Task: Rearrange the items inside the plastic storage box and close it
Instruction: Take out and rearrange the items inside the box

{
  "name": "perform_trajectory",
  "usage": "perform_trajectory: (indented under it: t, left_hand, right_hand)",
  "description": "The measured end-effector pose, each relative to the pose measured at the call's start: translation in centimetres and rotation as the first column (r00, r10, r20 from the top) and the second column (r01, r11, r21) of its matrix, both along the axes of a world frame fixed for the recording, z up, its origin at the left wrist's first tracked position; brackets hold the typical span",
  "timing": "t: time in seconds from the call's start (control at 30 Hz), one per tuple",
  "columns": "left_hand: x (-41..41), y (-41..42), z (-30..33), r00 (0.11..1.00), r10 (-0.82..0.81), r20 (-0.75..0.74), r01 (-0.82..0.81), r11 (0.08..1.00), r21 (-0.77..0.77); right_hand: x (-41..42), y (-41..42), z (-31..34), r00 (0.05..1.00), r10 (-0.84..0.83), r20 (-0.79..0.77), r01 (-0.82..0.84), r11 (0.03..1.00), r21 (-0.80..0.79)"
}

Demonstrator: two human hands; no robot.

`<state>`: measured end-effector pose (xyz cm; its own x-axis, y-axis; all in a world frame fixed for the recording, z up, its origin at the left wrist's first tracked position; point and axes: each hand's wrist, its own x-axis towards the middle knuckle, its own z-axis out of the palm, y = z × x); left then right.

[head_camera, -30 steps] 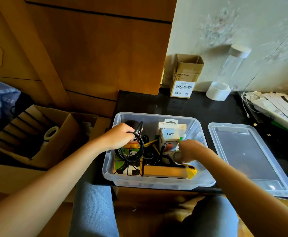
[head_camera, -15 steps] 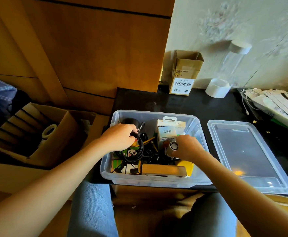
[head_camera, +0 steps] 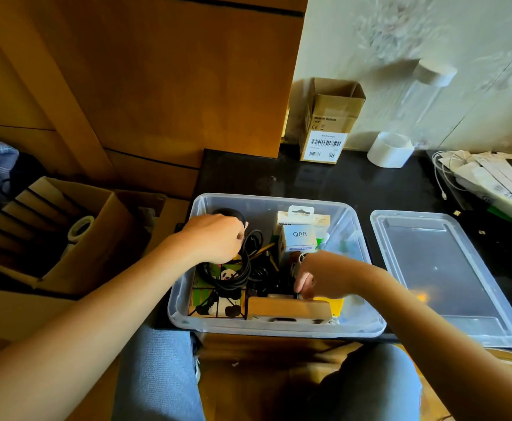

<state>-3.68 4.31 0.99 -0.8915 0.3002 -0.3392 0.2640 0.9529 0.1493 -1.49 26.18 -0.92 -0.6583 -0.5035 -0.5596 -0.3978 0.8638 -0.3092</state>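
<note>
On a black desk (head_camera: 355,183), an open plastic storage box (head_camera: 367,325); the left hand (head_camera: 215,237) grasps a black cable (head_camera: 242,268), the right hand's (head_camera: 324,276) grasp is unclear.

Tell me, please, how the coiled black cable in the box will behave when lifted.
The black cable looks floppy: its loops sag over the panda card, so they will probably droop. It may snag, since it lies among other items in the storage box.
</note>
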Motion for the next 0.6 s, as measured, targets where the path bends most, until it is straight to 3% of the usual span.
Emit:
perform_trajectory:
  t: [0.13, 0.27, 0.4, 0.5, 0.6]
  left_hand:
    - [-0.4, 1.6, 0.5, 0.976, 0.055, -0.213, -0.042, 0.997, 0.063]
    - [-0.8, 3.8, 0.6, 0.986, -0.152, -0.073, 0.165, 0.955, 0.245]
    - [-1.7, 5.8, -0.4, 0.893, -0.437, 0.106, 0.415, 0.891, 0.182]
    - [-2.0, 7.3, -1.5, 0.825, -0.494, 0.274, 0.497, 0.866, 0.062]
    - [-1.8, 8.1, -2.5, 0.806, -0.497, 0.321, 0.529, 0.849, -0.012]
  right_hand:
    - [-0.2, -0.7, -0.9, 0.994, 0.091, 0.064, -0.097, 0.991, 0.088]
    - [-0.6, -0.7, -1.4, 0.988, 0.102, 0.119, -0.119, 0.983, 0.143]
    - [-0.9, -0.3, -2.3, 0.984, 0.121, 0.134, -0.146, 0.970, 0.194]
    - [-0.7, 0.4, -3.4, 0.985, 0.109, 0.131, -0.141, 0.956, 0.259]
    - [-0.3, 0.7, -4.3, 0.993, 0.102, 0.067, -0.116, 0.958, 0.263]
